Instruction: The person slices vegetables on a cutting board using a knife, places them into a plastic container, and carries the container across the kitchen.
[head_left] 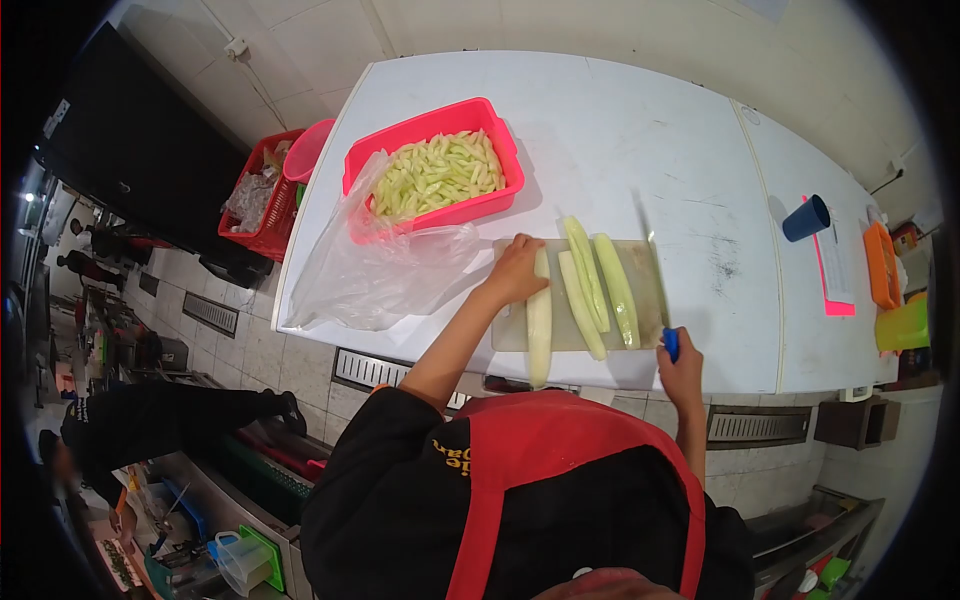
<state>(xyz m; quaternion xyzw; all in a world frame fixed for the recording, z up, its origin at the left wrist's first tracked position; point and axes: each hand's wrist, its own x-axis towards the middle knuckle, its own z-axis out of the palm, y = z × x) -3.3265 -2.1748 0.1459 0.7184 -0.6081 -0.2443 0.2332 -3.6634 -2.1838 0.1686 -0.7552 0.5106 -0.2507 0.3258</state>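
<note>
This looks like a commercial kitchen: a long white surface (620, 100) holds a pink tub (515, 170) of cut vegetable pieces, floor drain grates (758, 426) are set in the tiles, and a co-worker (130, 425) (dressed in black) stands at a metal counter (225, 490) beyond.

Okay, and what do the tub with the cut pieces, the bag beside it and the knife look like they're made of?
Tub: probably moulded plastic, smooth pink, with an even-coloured rim.
Bag: thin plastic film, clear to milky, crumpled, with the tabletop showing through.
Knife: blade likely metal, pale and slim; the blue grip could be plastic, mostly hidden by the right hand.
</note>
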